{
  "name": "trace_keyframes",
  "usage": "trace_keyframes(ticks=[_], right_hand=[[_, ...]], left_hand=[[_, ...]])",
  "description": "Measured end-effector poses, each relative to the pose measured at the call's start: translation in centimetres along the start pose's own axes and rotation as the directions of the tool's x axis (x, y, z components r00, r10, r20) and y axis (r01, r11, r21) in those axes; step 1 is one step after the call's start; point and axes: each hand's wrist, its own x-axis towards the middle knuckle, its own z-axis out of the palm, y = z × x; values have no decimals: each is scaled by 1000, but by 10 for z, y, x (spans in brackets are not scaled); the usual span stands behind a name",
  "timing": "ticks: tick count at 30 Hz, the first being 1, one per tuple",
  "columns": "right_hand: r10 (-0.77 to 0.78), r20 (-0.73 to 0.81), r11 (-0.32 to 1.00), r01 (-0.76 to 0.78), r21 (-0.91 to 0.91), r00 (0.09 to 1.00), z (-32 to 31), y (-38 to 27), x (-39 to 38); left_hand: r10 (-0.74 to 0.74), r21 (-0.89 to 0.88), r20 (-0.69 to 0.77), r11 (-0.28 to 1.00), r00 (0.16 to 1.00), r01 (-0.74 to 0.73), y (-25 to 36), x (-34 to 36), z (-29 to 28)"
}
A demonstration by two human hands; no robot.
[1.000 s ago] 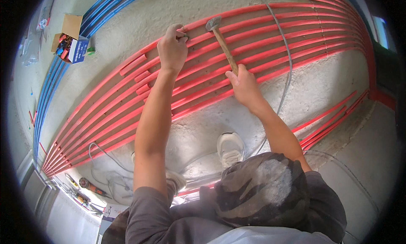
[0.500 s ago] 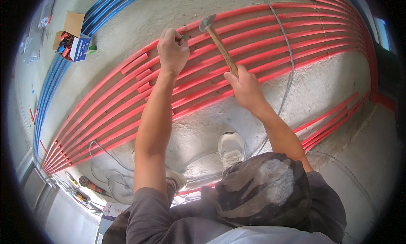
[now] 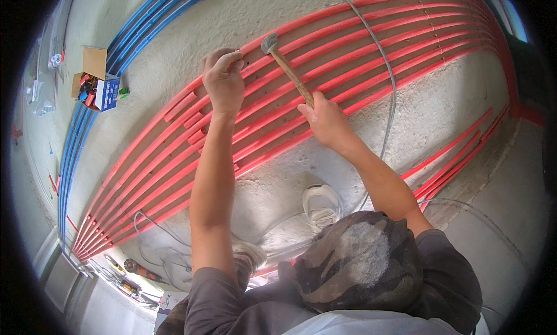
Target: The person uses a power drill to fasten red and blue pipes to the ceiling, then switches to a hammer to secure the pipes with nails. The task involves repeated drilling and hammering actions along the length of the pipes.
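Head view: cardboard box (image 3: 94, 61) upper left.

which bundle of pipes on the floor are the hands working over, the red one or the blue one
The red pipes. The left hand rests on them and the right hand holds a hammer above them; the blue pipes run apart, upper left.

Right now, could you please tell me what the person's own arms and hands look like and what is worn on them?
Both hands are bare: no gloves on the left hand or the right hand. Both forearms are uncovered. Short dark grey sleeves end above the elbows. No watch, band or markings show.
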Motion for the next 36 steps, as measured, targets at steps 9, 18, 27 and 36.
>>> trace_keyframes(ticks=[9, 18, 27, 36], right_hand=[[38, -25, 999, -37, 8, 999, 3, -2, -2], [68, 50, 980, -76, 183, 996, 0, -15, -6], [-58, 23, 997, 56, 58, 998, -4, -35, -12], [-101, 1, 994, 101, 29, 995, -18, -55, -20]], left_hand=[[-92, -27, 137, 995, 986, 96, -16, -7, 8], [-287, -134, 65, 947, 956, 293, -16, -12, 16], [-237, -3, 67, 971, 969, 238, -17, -13, 18], [-176, -16, 71, 984, 982, 177, -26, -16, 13]])
